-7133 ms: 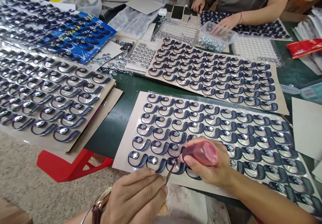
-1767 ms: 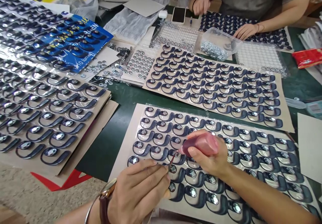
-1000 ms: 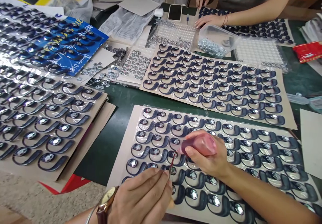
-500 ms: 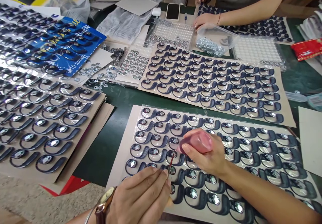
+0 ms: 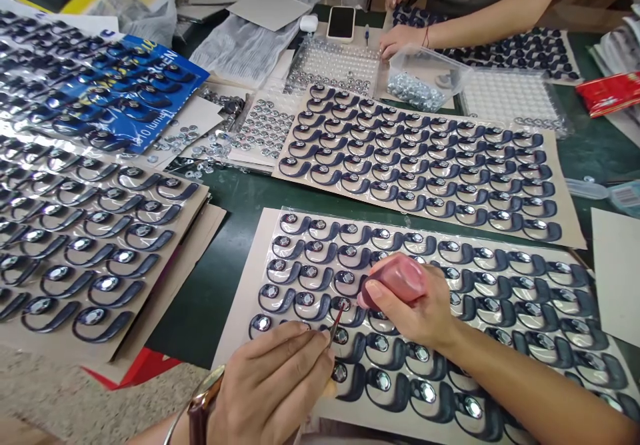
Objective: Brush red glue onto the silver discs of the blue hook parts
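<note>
My left hand (image 5: 273, 382), with a watch (image 5: 205, 395) on its wrist, is closed round a thin, pointed, reddish tool (image 5: 337, 323). The tool's tip touches or hovers just over the round metallic centre of one dark hook-shaped piece (image 5: 345, 306); which of the two, I cannot tell. In my right hand (image 5: 427, 315) is a pink squeeze bottle (image 5: 403, 277), tilted with its nozzle pointing left, close to that piece. Both hands are over a card sheet (image 5: 240, 298) under clear film, which carries rows of these dark pieces with shiny round centres. My hands and forearm hide some pieces.
A similar full sheet (image 5: 570, 225) lies just beyond, and stacked sheets (image 5: 170, 252) stand at left. Loose metallic discs (image 5: 267, 125), a clear tub (image 5: 417, 88) of small parts and a phone (image 5: 341, 23) are farther back. Across the table, another person's hand (image 5: 403, 38) rests by another sheet.
The bottle in my right hand has moved slightly right, its nozzle a little away from the piece. My left hand, holding the tool, has shifted slightly left.
</note>
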{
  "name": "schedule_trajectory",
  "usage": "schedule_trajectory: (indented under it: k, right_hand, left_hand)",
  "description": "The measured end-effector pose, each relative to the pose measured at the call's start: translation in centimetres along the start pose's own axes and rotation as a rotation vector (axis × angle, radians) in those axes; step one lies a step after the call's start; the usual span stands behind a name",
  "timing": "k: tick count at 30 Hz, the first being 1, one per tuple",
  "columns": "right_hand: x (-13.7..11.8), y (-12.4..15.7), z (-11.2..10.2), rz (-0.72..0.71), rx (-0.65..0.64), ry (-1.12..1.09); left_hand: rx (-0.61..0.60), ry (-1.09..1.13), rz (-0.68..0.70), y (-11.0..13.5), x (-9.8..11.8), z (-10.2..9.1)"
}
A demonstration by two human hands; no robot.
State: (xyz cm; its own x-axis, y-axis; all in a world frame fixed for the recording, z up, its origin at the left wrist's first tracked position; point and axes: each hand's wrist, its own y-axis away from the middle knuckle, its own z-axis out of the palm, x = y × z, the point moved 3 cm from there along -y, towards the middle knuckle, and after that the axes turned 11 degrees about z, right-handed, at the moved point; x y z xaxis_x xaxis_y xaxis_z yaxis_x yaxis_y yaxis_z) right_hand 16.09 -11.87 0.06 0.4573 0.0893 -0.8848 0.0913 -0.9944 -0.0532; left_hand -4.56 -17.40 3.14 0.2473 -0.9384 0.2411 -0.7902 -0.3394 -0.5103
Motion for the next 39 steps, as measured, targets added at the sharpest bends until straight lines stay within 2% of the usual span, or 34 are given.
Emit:
schedule_trajectory:
  k: [5, 11, 14, 16, 19, 21, 23, 25, 29, 35, 39]
  right_hand:
    - [-0.3, 0.0, 0.1, -0.016, -0.021, 0.000]
    - [-0.8, 0.1, 0.5, -0.194, 0.041, -0.018]
    - [-1.3, 0.3, 0.4, -0.240, 0.019, -0.099]
    - [-1.5, 0.1, 0.0, -0.137, -0.069, -0.187]
    - [-1.6, -0.6, -1.1, 0.114, -0.200, -0.245]
    - [-1.5, -1.3, -1.8, 0.175, -0.221, -0.204]
    - [-1.2, -2.0, -2.2, 0.149, -0.177, -0.160]
    - [-0.7, -2.6, -2.2, 0.100, -0.075, -0.117]
    - [0.1, -3.0, -1.4, 0.011, 0.066, -0.076]
    - [0.4, -2.9, -0.5, -0.048, 0.055, -0.041]
    - [0.2, -3.0, -0.3, -0.113, 0.054, -0.017]
  left_hand:
    - [0.011, 0.049, -0.071, -0.6, -0.8, -0.5]
    - [0.112, 0.181, -0.219, -1.1, -2.3, -0.8]
    - [0.152, 0.219, -0.258, -0.8, -2.6, -0.7]
    - [0.165, 0.222, -0.268, -0.6, -2.5, -0.6]
    - [0.147, 0.205, -0.257, -0.5, -2.1, -0.6]
    - [0.117, 0.183, -0.234, -0.7, -1.8, -0.7]
    - [0.104, 0.141, -0.197, -0.9, -1.7, -0.9]
    - [0.090, 0.094, -0.143, -1.1, -1.8, -0.8]
    - [0.031, 0.012, -0.049, -1.3, -2.3, -0.2]
    - [-0.025, -0.060, 0.016, -1.6, -2.3, 0.7]
    - [0.047, -0.108, -0.009, -1.8, -1.6, 0.9]
